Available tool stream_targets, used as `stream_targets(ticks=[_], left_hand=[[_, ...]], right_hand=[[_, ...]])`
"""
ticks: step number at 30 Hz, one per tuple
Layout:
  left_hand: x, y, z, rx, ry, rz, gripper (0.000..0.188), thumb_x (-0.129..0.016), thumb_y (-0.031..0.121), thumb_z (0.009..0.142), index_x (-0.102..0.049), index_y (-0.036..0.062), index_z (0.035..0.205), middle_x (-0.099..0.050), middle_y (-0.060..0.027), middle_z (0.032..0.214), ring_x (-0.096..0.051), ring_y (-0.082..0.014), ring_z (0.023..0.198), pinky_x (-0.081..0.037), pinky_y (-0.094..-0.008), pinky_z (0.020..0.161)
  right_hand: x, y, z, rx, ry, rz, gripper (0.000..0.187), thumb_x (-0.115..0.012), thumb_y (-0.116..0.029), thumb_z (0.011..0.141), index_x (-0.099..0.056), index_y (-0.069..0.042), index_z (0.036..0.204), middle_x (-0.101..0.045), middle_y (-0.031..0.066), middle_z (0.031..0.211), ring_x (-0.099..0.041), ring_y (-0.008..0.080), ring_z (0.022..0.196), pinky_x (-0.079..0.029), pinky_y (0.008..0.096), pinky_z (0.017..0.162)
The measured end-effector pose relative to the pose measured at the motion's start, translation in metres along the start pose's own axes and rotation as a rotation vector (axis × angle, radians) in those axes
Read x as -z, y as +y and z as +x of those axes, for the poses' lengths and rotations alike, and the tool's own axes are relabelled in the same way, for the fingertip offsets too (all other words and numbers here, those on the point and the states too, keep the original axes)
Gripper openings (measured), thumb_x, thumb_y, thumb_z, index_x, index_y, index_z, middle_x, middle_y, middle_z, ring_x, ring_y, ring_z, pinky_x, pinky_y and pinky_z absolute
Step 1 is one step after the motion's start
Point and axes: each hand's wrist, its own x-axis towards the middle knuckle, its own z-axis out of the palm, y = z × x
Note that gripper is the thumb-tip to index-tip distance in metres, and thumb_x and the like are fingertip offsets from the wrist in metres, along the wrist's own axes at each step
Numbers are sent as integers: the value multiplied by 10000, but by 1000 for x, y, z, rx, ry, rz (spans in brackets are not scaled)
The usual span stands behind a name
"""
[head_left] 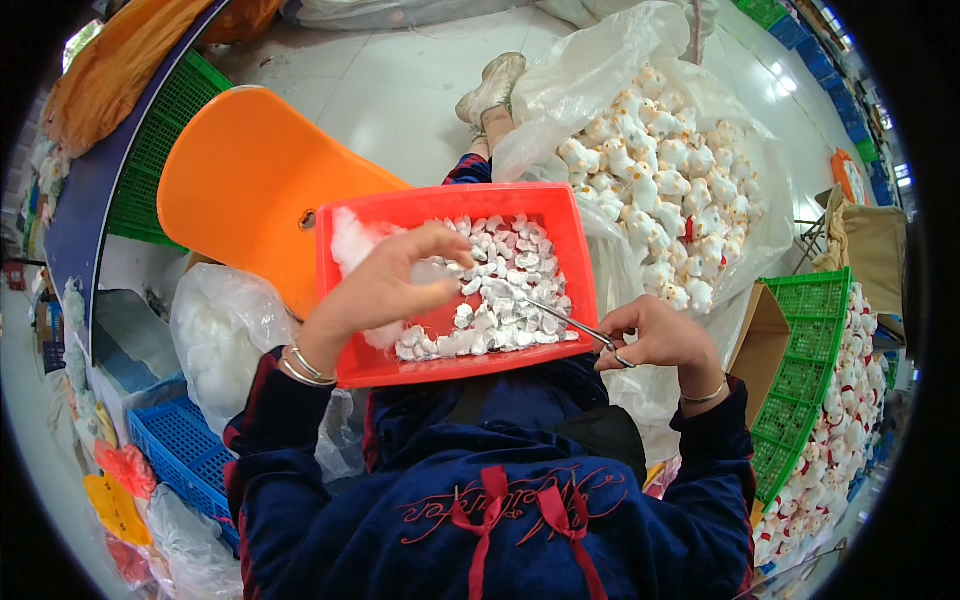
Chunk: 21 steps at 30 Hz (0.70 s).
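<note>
A red plastic tray (360,372) rests across my lap, holding many small white stuffed pieces (500,270). White fluffy stuffing (352,240) is heaped along the tray's left side. Over that side hovers my left hand (400,280), thumb and fingers apart; some white fluff shows in the gap, and whether it is touched is unclear. My right hand (655,335), at the tray's right edge, grips metal forceps (568,320) by their ring handles. Their thin tip reaches in among the white pieces.
To the right lies a clear plastic bag (745,150) full of small white plush toys (670,190). An orange chair (250,170) stands at left, near a bag of white stuffing (225,340) and a blue crate (185,440). A green crate (805,370) stands at right.
</note>
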Motion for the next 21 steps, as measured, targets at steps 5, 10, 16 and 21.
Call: stream_targets(ticks=[5, 10, 16, 21], left_hand=[[-38, 37, 18, 307, -215, -118, 406, -718, 89, 882, -658, 32, 1280, -728, -52, 1029, -658, -94, 754, -551, -254, 691], [-40, 12, 16, 178, -165, -50, 140, -658, 47, 879, -718, 13, 1002, -697, -14, 887, -604, -49, 691, -487, -220, 598], [-19, 4, 8, 380, 146, -279, 84, -637, 88, 926, -667, 41, 864, -651, 6, 793, -517, -25, 612, -407, -201, 534], [-34, 7, 11, 534, 64, -216, 288, -651, 303, 1004, -666, 66, 840, -625, 23, 699, -461, -20, 526, -358, -190, 480]], right_hand=[[-1, -4, 6, 20, -22, -26, 264, -880, -219, 808, -743, -8, 887, -557, -21, 611, -485, 52, 610, -400, 272, 573], [-7, -9, 3, 14, -20, 32, 272, -879, -220, 808, -740, -2, 893, -552, -23, 616, -480, 61, 608, -402, 279, 575], [-8, -13, -5, 7, 97, -166, 238, -861, -180, 770, -719, -5, 849, -554, 32, 617, -539, 131, 598, -420, 313, 568], [-24, -37, -10, 152, 390, -632, 238, -790, -130, 687, -724, -75, 909, -622, 60, 724, -607, 255, 752, -428, 406, 696]])
